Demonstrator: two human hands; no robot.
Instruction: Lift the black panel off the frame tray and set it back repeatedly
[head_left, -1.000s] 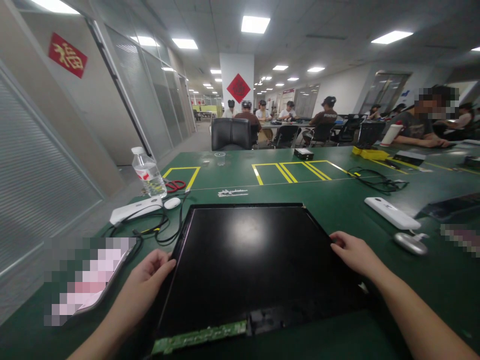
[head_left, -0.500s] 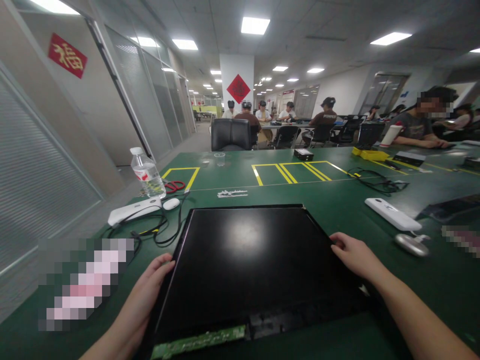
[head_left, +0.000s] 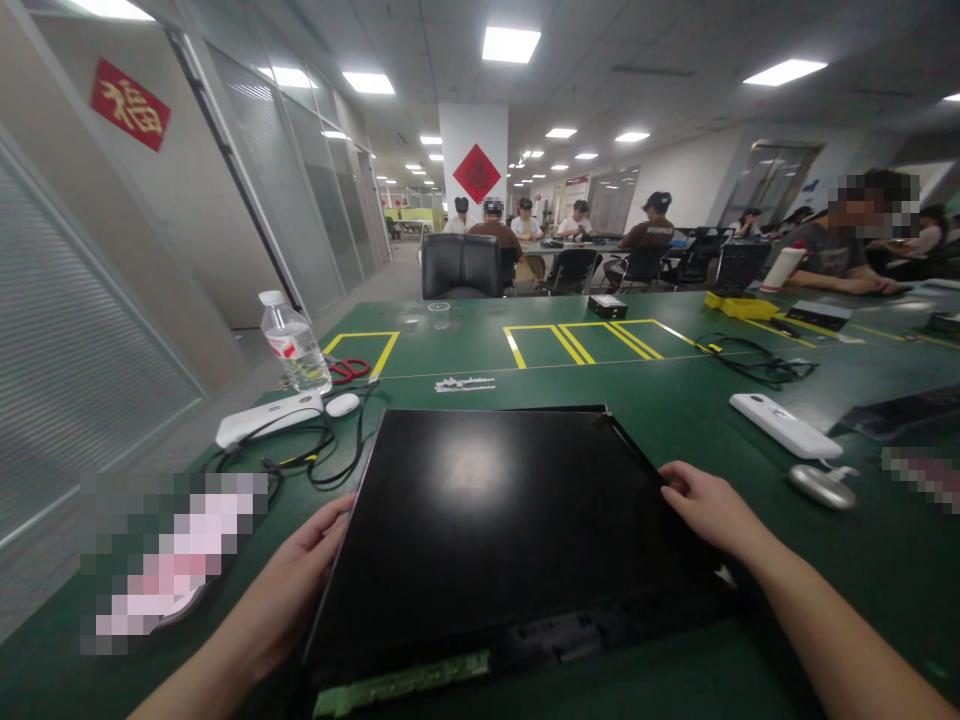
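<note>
A flat black display panel [head_left: 495,530] lies in front of me, its glossy face up and reflecting a ceiling light. My left hand [head_left: 304,555] grips its left edge, with the fingertips hidden beneath. That side looks raised. A thin black frame [head_left: 628,440] shows along the right and back right of the panel. Around the right edge my right hand [head_left: 701,505] is closed, thumb and fingers at the frame; whether it also holds the panel I cannot tell. A green circuit board strip [head_left: 401,685] runs along the near edge, slightly blurred.
On the green table [head_left: 450,345] stand a water bottle [head_left: 292,345] and a plastic cup [head_left: 439,318]. Left lie a white device [head_left: 270,415], cables [head_left: 319,455] and red-handled scissors [head_left: 349,371]. Right are a white power bank [head_left: 784,425] and a silver mouse-like object [head_left: 821,487]. People sit beyond.
My left hand has raised the panel's left edge, and the panel has shifted slightly left against the frame's back right corner. My right hand has stayed put.
</note>
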